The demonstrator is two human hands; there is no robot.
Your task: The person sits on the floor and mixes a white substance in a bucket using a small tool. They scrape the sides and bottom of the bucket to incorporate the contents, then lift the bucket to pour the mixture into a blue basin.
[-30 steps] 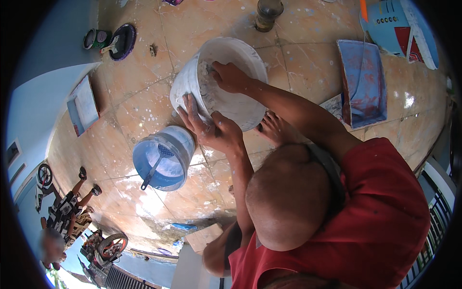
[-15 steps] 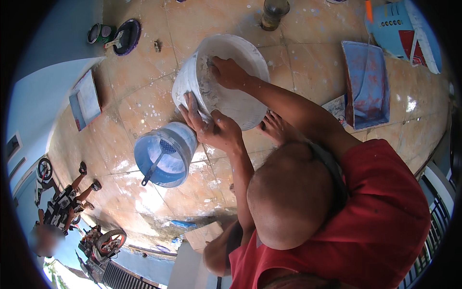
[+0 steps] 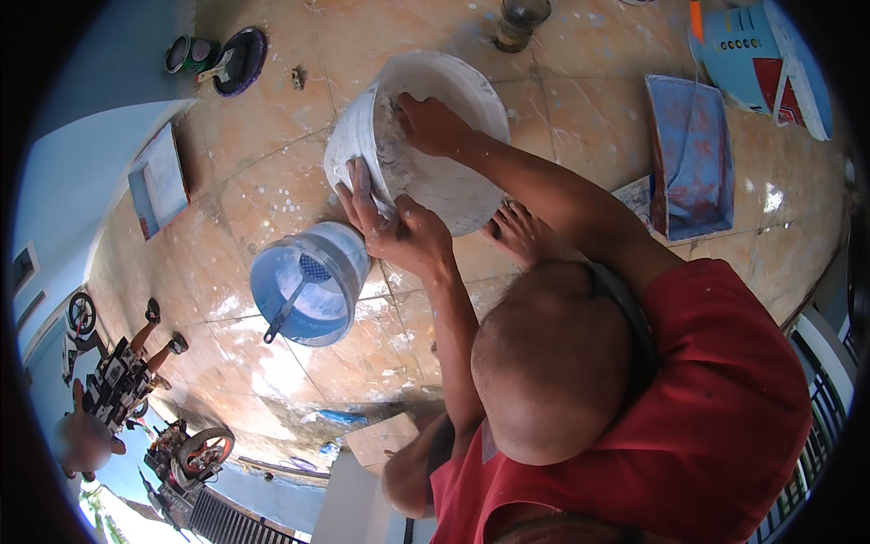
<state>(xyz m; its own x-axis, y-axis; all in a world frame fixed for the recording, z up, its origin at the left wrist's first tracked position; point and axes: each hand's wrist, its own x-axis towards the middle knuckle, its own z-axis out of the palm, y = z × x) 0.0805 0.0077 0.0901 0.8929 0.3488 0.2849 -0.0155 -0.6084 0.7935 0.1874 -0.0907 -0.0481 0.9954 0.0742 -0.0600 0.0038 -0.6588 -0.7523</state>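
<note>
A large white bucket (image 3: pixel 349 145) leans toward me on the tiled floor, its inner wall streaked with pale, dried residue. My left hand (image 3: pixel 403 231), smeared with white, grips its near left rim, fingers spread along the outside. Inside the bucket my right hand (image 3: pixel 437 125) is closed against the left inner wall; a small dark bit shows at the fingertips, too hidden to name. Close to my left hand stands a blue bucket (image 3: pixel 343 249), with a blue perforated scoop (image 3: pixel 292 304) lying across its opening.
Blue-stained paint trays lie to the right (image 3: pixel 693 163) and left (image 3: pixel 161 181). A paintbrush (image 3: pixel 220 70) rests on a dark lid (image 3: pixel 243 59) near a small can (image 3: pixel 186 54). A glass jar (image 3: pixel 519 23) stands beyond the bucket. Another person (image 3: pixel 122 381) is at far left beside motorbikes.
The view has shifted slightly, so most things sit a little higher. Both hands stay on and in the white bucket, nearly in the same places.
</note>
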